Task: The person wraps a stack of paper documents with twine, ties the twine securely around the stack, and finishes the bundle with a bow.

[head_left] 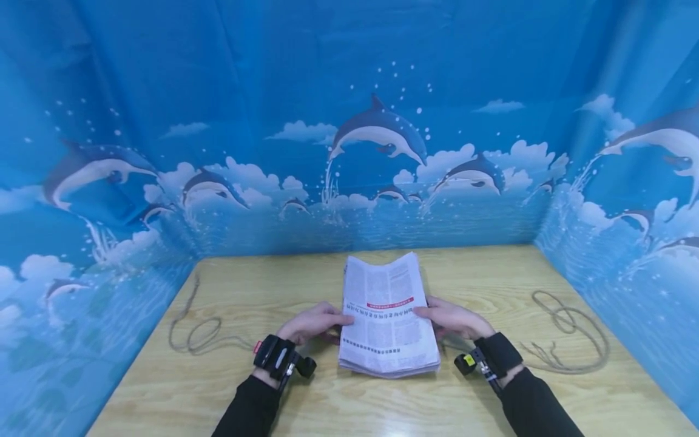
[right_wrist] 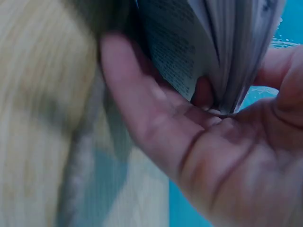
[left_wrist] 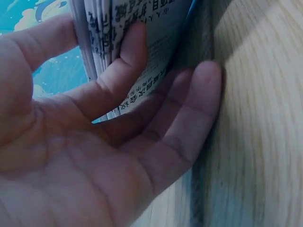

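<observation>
A stack of folded newspapers (head_left: 389, 334) is between my two hands at the middle of the table, its top sheet printed with a red headline strip. My left hand (head_left: 317, 321) grips the stack's left edge, thumb on top and index finger curled beneath. My right hand (head_left: 459, 318) holds the right edge likewise, with the thumb above. Both wrist views show the layered page edges of the newspapers (left_wrist: 102, 42) between thumb and fingers. They are raised off the tabletop there. A thin rope (right_wrist: 80, 165) lies on the table below the fingers; its stretch under the stack is hidden.
The rope's loose end (head_left: 172, 334) curls on the wooden table (head_left: 382, 406) at the left. More rope (head_left: 568, 369) loops at the right, with a frayed tip. A blue dolphin-print curtain (head_left: 349, 224) encloses the back and both sides.
</observation>
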The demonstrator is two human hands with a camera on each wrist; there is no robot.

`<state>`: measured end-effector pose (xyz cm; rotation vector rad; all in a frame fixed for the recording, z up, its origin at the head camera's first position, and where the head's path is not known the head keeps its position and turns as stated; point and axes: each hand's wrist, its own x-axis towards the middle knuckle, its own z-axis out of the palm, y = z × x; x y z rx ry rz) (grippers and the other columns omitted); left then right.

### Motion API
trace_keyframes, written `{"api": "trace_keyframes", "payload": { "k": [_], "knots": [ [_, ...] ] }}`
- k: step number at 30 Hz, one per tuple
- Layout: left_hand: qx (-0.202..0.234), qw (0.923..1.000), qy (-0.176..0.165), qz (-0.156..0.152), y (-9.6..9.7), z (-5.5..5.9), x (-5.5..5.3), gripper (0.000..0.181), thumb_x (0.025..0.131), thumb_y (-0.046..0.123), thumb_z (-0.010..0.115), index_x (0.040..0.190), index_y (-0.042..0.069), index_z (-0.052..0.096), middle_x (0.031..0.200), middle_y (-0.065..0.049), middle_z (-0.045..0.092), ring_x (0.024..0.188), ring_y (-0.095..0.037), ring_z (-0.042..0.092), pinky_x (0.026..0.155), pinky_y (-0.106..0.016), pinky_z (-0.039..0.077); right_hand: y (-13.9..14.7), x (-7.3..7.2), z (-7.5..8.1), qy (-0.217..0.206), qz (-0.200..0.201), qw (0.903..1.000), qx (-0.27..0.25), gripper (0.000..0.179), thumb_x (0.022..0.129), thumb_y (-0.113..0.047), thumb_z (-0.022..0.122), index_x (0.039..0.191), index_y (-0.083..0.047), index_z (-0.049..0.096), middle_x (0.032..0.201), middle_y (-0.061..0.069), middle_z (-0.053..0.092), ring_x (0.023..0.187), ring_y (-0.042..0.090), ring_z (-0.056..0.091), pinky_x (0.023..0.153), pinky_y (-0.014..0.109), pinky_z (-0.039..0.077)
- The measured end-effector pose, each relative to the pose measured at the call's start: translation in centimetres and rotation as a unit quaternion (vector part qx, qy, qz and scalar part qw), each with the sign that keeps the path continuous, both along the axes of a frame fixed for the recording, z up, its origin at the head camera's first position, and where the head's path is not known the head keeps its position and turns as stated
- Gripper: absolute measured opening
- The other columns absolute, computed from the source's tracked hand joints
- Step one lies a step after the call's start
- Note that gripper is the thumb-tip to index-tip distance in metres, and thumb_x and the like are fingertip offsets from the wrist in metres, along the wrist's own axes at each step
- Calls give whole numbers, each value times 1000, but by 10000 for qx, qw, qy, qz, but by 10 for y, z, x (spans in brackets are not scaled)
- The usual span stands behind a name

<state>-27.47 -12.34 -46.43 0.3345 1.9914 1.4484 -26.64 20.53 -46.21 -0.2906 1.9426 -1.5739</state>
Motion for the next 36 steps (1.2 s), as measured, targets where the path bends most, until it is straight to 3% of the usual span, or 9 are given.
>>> {"api": "trace_keyframes", "payload": {
  "k": [6,12,18,20,23,25,28,32,36],
  "knots": [
    [-486,9981,367,-82,1,0,-2,31,92,33,66,86,3,72,72,-1,66,57,-12,45,58,-23,37,0,-3,4,345,-125,9993,-62,59,106,-24,39,152,4,15,141,27,48,122,32,56,104,47,45],
    [-517,9971,538,-128,-3,-1,-3,26,91,28,68,79,4,69,68,1,61,57,-12,45,57,-23,36,0,-3,5,945,-263,9931,635,54,103,-24,47,146,6,35,136,22,56,130,39,49,112,58,29],
    [-1033,9880,1143,-96,-10,1,-6,38,84,31,76,70,-2,63,100,-2,68,80,-17,54,70,-30,41,3,-5,4,1025,-219,9895,999,45,98,-23,55,134,5,54,130,19,62,132,41,46,113,63,23],
    [-1182,9853,1233,-48,-11,2,-7,35,82,31,78,73,-1,69,120,-7,66,101,-23,58,84,-39,45,4,-6,3,1028,-224,9893,1013,43,97,-24,56,130,4,57,129,18,63,133,42,44,113,65,19],
    [-1338,9821,1325,16,-12,2,-6,27,82,31,78,79,4,75,133,-14,59,124,-32,52,102,-50,39,5,-6,3,1091,-282,9870,1142,40,97,-25,57,125,2,62,127,16,64,133,41,45,113,65,20],
    [-1410,9796,1433,-4,-13,3,-5,23,84,29,76,82,6,76,135,-15,57,124,-32,52,102,-49,41,7,-6,4,1150,-350,9837,1341,38,98,-27,55,123,1,64,125,16,65,130,40,49,111,64,26],
    [-1523,9741,1662,-159,-14,4,-4,24,89,25,70,80,3,74,129,-13,59,107,-25,56,87,-39,46,10,-4,4,1251,-452,9772,1652,39,101,-28,51,123,1,64,128,19,63,127,40,51,108,61,32],
    [-1655,9619,2157,-294,-18,5,-3,16,92,12,63,85,0,71,107,-10,64,83,-19,56,70,-31,47,11,-3,1,1846,-259,9621,1992,34,100,-16,48,123,4,63,128,24,62,124,43,53,104,58,39],
    [-2065,9361,2843,-152,-20,2,-5,12,87,4,64,98,5,69,93,-7,68,81,-18,61,74,-37,52,5,-4,-4,3085,102,9165,2544,25,87,2,56,106,-3,72,100,11,71,95,27,64,87,46,51]
  ]
}}
